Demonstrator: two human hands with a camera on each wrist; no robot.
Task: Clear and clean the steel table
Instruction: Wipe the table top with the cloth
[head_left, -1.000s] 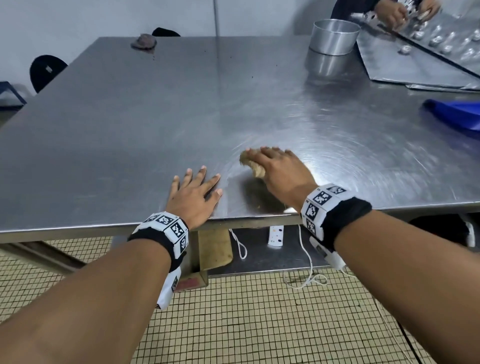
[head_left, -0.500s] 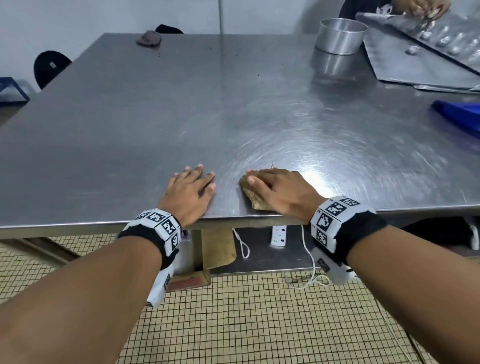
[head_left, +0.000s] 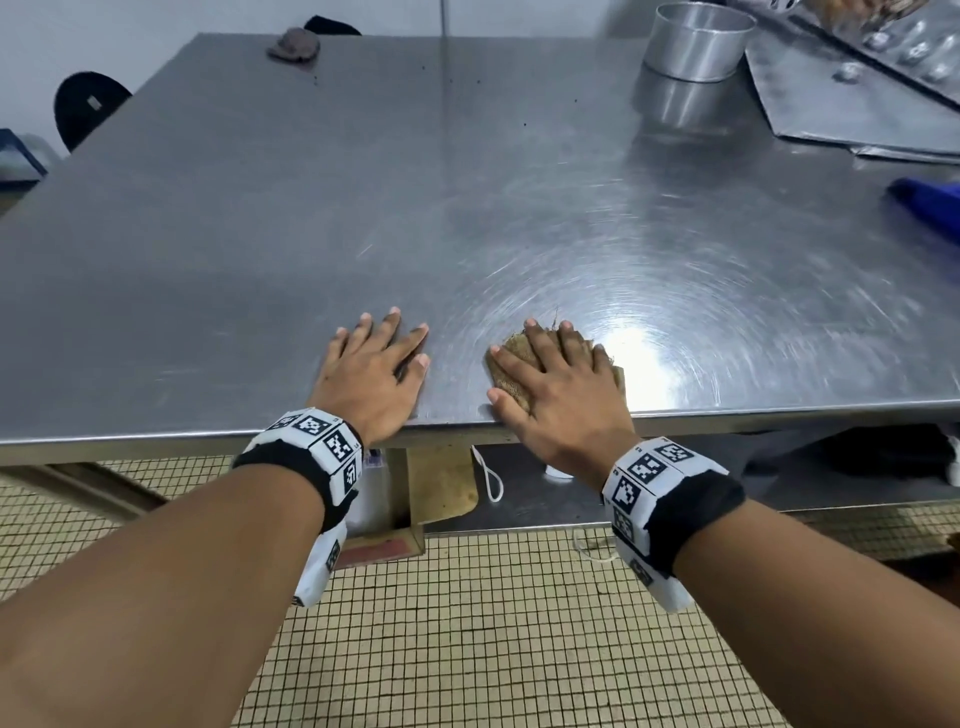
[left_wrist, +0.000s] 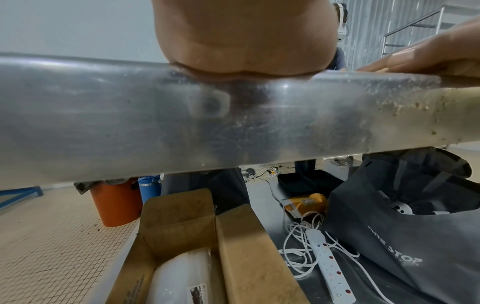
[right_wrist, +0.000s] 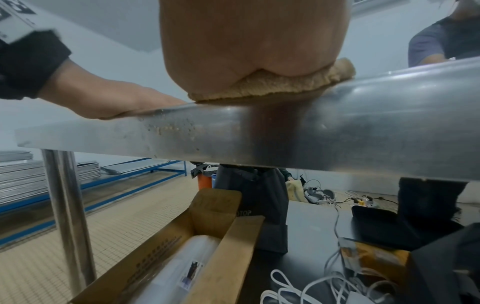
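The steel table (head_left: 363, 182) fills the head view, and its front edge (left_wrist: 130, 123) (right_wrist: 363, 133) crosses both wrist views. A tan cloth (head_left: 511, 369) (right_wrist: 272, 86) lies at the near edge. My right hand (head_left: 556, 384) presses flat on the cloth with straight, spread fingers. My left hand (head_left: 376, 369) rests flat on the bare steel just left of it, fingers straight, holding nothing. Crumbs stick to the table's front edge below the cloth. A small dark lump (head_left: 293, 44) sits at the far left of the table.
A round steel tin (head_left: 698, 41) stands far right, next to flat metal trays (head_left: 841, 104) where another person works. A blue object (head_left: 930, 200) lies at the right edge. Under the table are an open cardboard box (left_wrist: 207, 246), a power strip (left_wrist: 330, 267) and a grey bag (left_wrist: 405, 226).
My right hand has dragged the cloth back to the near edge of the table and turned to lie flat over it. My left hand has stayed flat in much the same place.
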